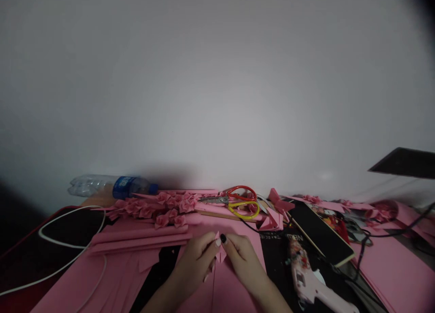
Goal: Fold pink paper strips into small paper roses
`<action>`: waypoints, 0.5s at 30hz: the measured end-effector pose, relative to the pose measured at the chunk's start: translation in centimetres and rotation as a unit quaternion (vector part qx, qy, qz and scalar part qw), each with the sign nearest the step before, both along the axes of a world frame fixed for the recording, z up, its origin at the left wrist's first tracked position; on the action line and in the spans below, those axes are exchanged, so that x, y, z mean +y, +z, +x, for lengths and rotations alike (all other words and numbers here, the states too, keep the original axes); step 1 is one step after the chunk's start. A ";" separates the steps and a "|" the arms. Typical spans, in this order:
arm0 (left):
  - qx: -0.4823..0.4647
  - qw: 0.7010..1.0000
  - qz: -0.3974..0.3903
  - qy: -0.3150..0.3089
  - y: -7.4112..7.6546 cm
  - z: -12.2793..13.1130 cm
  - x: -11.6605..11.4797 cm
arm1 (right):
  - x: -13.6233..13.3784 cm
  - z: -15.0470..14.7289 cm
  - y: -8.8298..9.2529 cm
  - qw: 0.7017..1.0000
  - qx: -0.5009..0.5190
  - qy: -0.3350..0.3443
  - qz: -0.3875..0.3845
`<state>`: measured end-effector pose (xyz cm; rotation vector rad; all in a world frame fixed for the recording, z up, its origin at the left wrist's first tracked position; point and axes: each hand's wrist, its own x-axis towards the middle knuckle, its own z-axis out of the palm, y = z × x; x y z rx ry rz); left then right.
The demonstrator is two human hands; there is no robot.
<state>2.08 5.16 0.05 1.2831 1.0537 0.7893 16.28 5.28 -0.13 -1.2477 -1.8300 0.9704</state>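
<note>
A small folded piece of pink paper is held up between my two hands, above the pink sheets. My left hand pinches its left side, with the thumb laid near the top point. From the right, my right hand grips it too, and its dark-nailed thumb presses close to the other thumb. The fingers behind the paper are mostly hidden. Just beyond my hands lie scissors with one red and one yellow handle. Several pink paper roses are heaped to their left.
A plastic bottle lies against the wall at the back left. Rolled pink paper lies left of my hands. On the right are a phone, a glue gun and black cables. A white cable loops at the left.
</note>
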 end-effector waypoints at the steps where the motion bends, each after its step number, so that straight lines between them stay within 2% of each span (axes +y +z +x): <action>1: -0.017 1.000 -0.021 0.002 -0.2 0.0 0.0 | 0.1 0.0 -0.1 1.000 -0.004 -0.010 0.003; 5: -0.100 0.984 -0.149 -0.016 -1.9 0.1 0.6 | 0.2 0.3 -0.6 0.998 -0.018 -0.050 0.028; 7: -0.132 0.965 -0.214 -0.081 -2.5 0.0 1.2 | 0.2 0.4 -0.7 0.997 -0.020 -0.057 0.039; 9: -0.131 0.956 -0.235 -0.114 -2.6 -0.2 1.6 | 0.1 0.4 -0.7 0.997 -0.024 -0.060 0.048; 10: -0.125 0.940 -0.269 -0.166 -2.5 -0.2 1.7 | 0.1 0.4 -0.7 0.997 -0.025 -0.060 0.051; 11: -0.133 0.938 -0.274 -0.163 -2.2 -0.3 1.7 | 0.1 0.4 -0.6 0.997 -0.026 -0.058 0.052; 14: -0.138 0.953 -0.255 -0.085 -1.2 -0.3 1.4 | 0.0 0.4 -0.5 0.997 -0.023 -0.054 0.049; 15: -0.140 0.952 -0.259 -0.080 -1.0 -0.2 1.3 | 0.0 0.4 -0.5 0.997 -0.022 -0.053 0.048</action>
